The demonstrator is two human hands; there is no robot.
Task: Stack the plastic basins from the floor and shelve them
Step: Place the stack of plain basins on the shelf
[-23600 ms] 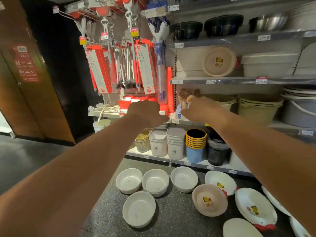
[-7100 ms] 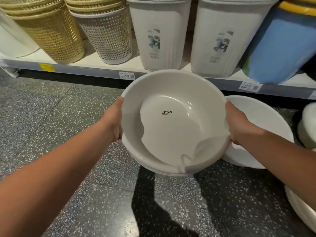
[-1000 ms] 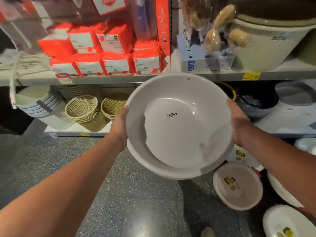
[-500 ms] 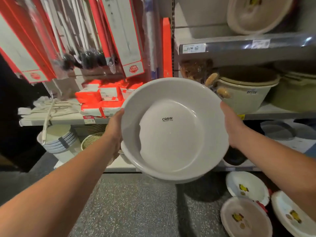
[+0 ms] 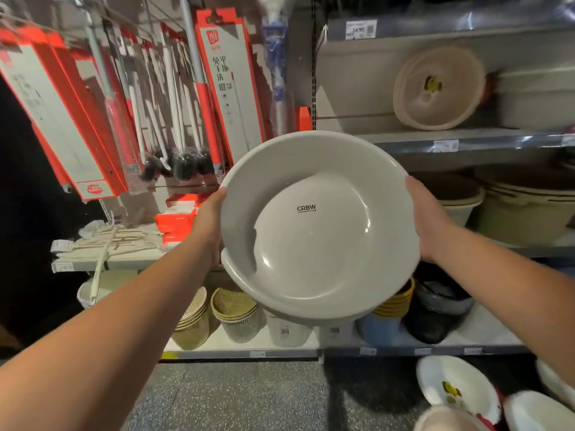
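A stack of grey basins (image 5: 317, 225) is held up in the air, tilted so that its inside is turned to the camera; the letters CRBW are printed on the bottom of the top basin, and the rims of nested basins are seen beneath it at lower left; the left rim is gripped by the left hand (image 5: 209, 219) and the right rim by the right hand (image 5: 431, 219), each closed over the edge with the fingers hidden behind; a cream basin (image 5: 435, 88) is propped on edge on an upper shelf (image 5: 485, 141) beyond the stack; woven baskets (image 5: 236, 315) are seen lower down; patterned white basins (image 5: 451, 387) are left on the floor (image 5: 233, 396) at lower right; boxed mops (image 5: 224, 82) are hung at upper left.
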